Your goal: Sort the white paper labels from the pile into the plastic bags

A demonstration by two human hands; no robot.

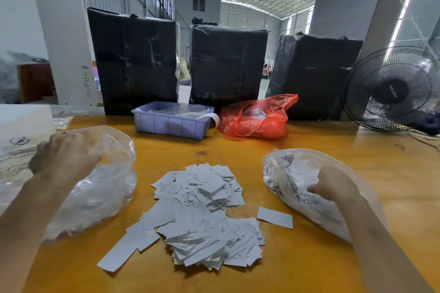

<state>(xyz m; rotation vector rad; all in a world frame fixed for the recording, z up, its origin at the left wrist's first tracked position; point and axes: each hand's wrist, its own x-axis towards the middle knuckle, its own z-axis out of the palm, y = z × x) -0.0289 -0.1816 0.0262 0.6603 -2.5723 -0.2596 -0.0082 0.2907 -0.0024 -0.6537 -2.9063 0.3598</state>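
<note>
A loose pile of white paper labels (202,216) lies on the yellow table (321,257) right in front of me. One label (275,217) lies apart at the pile's right. A clear plastic bag (104,188) stands at the left; my left hand (62,154) reaches over its mouth, fingers curled at the rim and partly hidden. A second clear bag (290,181) with printed labels inside lies at the right. My right hand (333,184) is at its opening, fingers curled into the plastic.
A purple plastic tray (171,123) and a red plastic bag (257,116) stand behind the pile. Three black wrapped boxes (226,64) line the table's far edge. A black fan (392,88) stands at the right, a white sheet (21,131) at the left.
</note>
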